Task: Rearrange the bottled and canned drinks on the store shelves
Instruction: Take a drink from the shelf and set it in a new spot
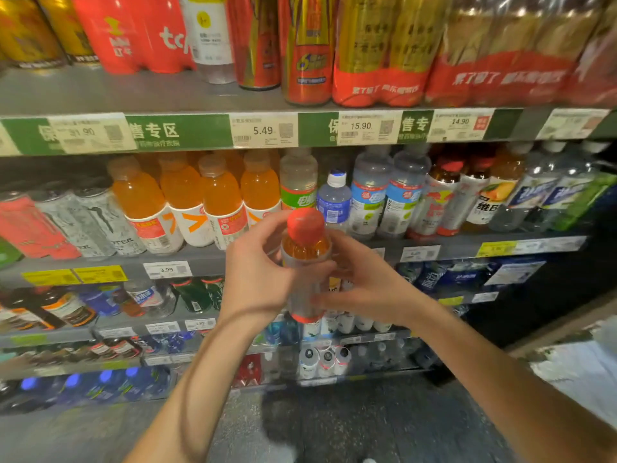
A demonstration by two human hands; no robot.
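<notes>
An orange drink bottle with a red cap [305,242] stands upright in the air in front of the shelves, held between both hands. My left hand [257,269] grips its left side, fingers curled round the body. My right hand [364,282] grips its right side, fingers wrapped across the label. Behind it, on the middle shelf [213,259], stands a row of matching orange bottles [187,202], with clear and blue-labelled bottles [370,195] to their right.
Cans [66,225] lie at the shelf's left end. The top shelf [133,95] carries red and gold cans and shrink-wrapped packs [377,51]. Lower shelves hold more bottles [143,299]. Grey floor [334,426] lies below; something white [584,369] is at the right.
</notes>
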